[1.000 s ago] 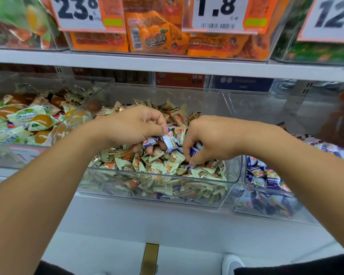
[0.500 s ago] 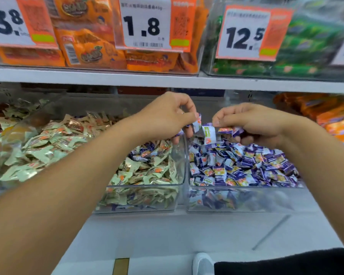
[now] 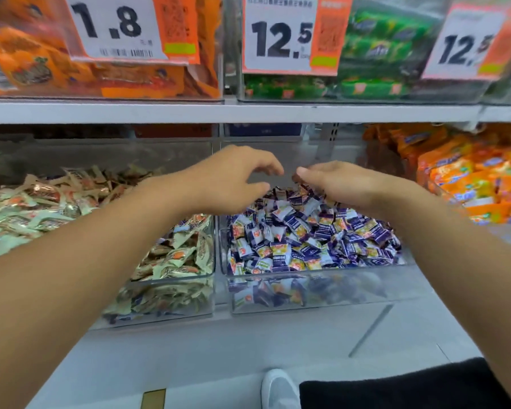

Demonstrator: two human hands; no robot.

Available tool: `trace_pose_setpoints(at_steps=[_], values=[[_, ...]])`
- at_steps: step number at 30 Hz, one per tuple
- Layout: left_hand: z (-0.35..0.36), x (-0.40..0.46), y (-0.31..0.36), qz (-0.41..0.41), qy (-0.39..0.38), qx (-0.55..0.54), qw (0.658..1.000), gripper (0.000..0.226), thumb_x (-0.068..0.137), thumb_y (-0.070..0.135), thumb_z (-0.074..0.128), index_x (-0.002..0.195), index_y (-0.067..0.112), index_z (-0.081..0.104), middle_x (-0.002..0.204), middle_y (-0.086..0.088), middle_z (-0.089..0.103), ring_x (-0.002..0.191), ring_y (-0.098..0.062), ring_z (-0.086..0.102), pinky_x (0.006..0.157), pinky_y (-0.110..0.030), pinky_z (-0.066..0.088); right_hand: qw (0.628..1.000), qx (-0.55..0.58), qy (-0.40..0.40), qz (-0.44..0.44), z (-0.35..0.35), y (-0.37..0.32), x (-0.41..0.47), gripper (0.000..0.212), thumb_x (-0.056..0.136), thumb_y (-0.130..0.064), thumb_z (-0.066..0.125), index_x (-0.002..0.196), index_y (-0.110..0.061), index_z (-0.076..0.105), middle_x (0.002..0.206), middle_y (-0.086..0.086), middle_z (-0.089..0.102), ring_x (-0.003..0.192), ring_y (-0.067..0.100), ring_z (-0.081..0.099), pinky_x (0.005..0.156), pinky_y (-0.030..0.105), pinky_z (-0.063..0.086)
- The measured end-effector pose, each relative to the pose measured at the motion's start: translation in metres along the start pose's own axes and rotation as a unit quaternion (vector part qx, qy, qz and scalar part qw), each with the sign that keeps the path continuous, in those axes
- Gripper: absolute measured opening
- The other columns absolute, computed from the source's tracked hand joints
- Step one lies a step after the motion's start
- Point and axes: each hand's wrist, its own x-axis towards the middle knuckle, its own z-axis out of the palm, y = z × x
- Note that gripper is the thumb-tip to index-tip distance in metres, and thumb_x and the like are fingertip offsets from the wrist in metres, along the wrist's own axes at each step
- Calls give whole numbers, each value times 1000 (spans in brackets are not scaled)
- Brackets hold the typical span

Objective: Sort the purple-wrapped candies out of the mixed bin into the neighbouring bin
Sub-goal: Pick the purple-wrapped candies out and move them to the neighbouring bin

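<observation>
Two forearms reach in from the lower corners and meet above the clear neighbouring bin (image 3: 316, 293), which stands at centre right on the lower shelf (image 3: 189, 343). The left hand (image 3: 233, 181) hovers over the bin's rear left part, fingers loosely spread and slightly curled downward, thumb apart from them, holding nothing. The right hand (image 3: 340, 184) hovers over the rear centre, palm down, fingers relaxed and extended toward the left hand; what lies beneath its fingertips cannot be told. The two hands' fingertips are near each other but apart. The purple-wrapped candies (image 3: 307, 237) fill the neighbouring bin in a heap higher at the back; the small pillow-shaped wrappers lie with their long axes in mixed directions, with no common orientation. The mixed bin (image 3: 174, 296) stands just beside it on the left, their clear side walls close together, and holds mostly cream-coloured wrappers, with a few dark ones visible low against its front wall. Open air lies between the heaps and the upper shelf edge (image 3: 248, 113). Orange packets (image 3: 472, 184) are stacked to the right, and price tags (image 3: 278, 36) hang above.
</observation>
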Motion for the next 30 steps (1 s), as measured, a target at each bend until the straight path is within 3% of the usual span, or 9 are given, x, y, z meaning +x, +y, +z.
trace_pose_setpoints(at_steps=[3,6,10,15,18,20,22,25,30], values=[[-6,-32,-22,-13,77,0,997,30,99,25,57,129,29,60,130,14,61,115,1,50,97,-21,37,989,-132,9,-59,14,-13,-1,59,104,-53,32,141,-12,54,145,8,53,129,27,51,106,37,37],[-7,-68,-51,-63,112,-33,991,27,95,29,63,122,32,63,122,14,63,110,-3,59,93,-29,49,950,-203,80,-224,39,-41,-10,38,106,-35,43,116,-8,68,117,7,68,104,18,59,86,30,43],[-12,-102,-93,-143,-4,15,990,32,93,38,64,125,36,63,125,16,63,113,-6,57,96,-31,46,902,-154,72,-398,85,-108,-36,22,95,-14,55,101,-20,76,92,-8,73,84,4,63,76,20,48],[-27,-131,-134,-196,-78,34,977,30,95,32,65,124,37,66,106,26,59,103,-4,53,94,-26,40,943,-228,-112,-218,121,-151,-3,36,100,-19,43,65,-12,47,66,2,46,62,23,42,60,41,47],[-27,-136,-140,-191,-51,22,980,18,95,26,65,110,36,69,93,29,52,87,4,50,83,-22,37,919,-322,-188,-130,134,-166,17,32,108,-21,32,112,-10,62,100,1,55,88,23,59,82,39,57],[-22,-134,-140,-185,-19,11,983,12,96,28,62,103,33,71,86,26,58,85,2,55,77,-23,41,921,-330,-184,-94,139,-174,24,43,111,-25,26,148,-10,42,146,9,47,125,28,52,99,34,46],[-16,-129,-132,-185,6,-33,982,15,95,43,61,96,31,70,72,20,63,73,-3,59,65,-24,43,931,-307,-186,-62,139,-177,32,48,111,-31,23,155,-14,30,158,10,34,136,30,45,108,35,41],[-9,-119,-124,-179,-30,-7,983,55,77,74,61,113,33,67,109,9,69,98,-11,63,84,-33,53,948,-278,-149,-51,137,-178,44,47,111,-28,22,153,-11,33,159,11,34,140,28,40,110,36,37],[-10,-117,-127,-208,-74,0,975,39,86,55,69,115,30,72,125,6,66,110,-17,60,97,-37,49,964,-178,-189,48,148,-167,77,58,107,-44,21,156,-14,24,160,16,28,144,38,32,111,54,37]])
